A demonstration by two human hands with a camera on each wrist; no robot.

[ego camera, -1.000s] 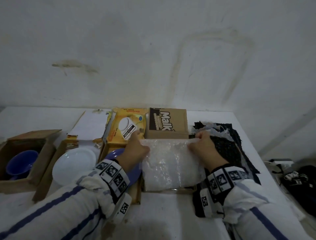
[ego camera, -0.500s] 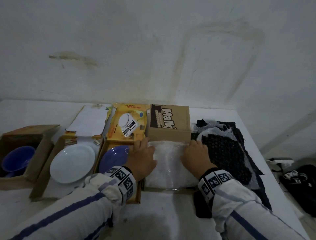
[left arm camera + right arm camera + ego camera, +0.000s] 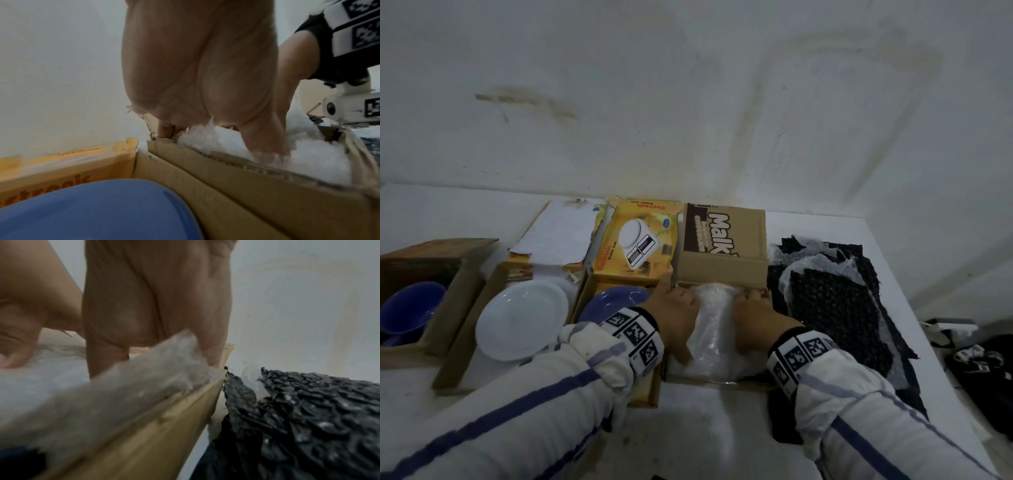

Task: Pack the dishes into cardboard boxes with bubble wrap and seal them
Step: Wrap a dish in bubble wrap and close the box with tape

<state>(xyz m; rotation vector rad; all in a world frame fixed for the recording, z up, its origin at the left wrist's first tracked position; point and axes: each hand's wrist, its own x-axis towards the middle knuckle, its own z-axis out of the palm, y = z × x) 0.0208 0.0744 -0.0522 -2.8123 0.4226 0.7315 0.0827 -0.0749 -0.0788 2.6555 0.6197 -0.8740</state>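
A clear bubble wrap [image 3: 714, 332] bundle fills the brown cardboard box [image 3: 722, 267], whose printed lid stands open at the back. My left hand [image 3: 676, 308] presses on the wrap's left side and my right hand [image 3: 755, 313] on its right side. Both sets of fingers push down at the box's far edge. In the left wrist view the left hand [image 3: 201, 81] digs its fingers into the wrap [image 3: 308, 154] behind the box wall [image 3: 226, 186]. In the right wrist view the right hand [image 3: 154, 305] pushes wrap [image 3: 61, 394] down inside the wall [image 3: 164, 426]. What lies under the wrap is hidden.
A blue plate [image 3: 613, 301] lies in the yellow scale box [image 3: 637, 240] just left of my hands. Further left are a white plate [image 3: 522, 322] in another box and a blue bowl [image 3: 407, 308] in a brown box. Black bubble wrap [image 3: 835, 308] is spread to the right.
The wrap, held up by its far edge a second ago, has been lowered into the box. Both hands have moved down and now press it in.
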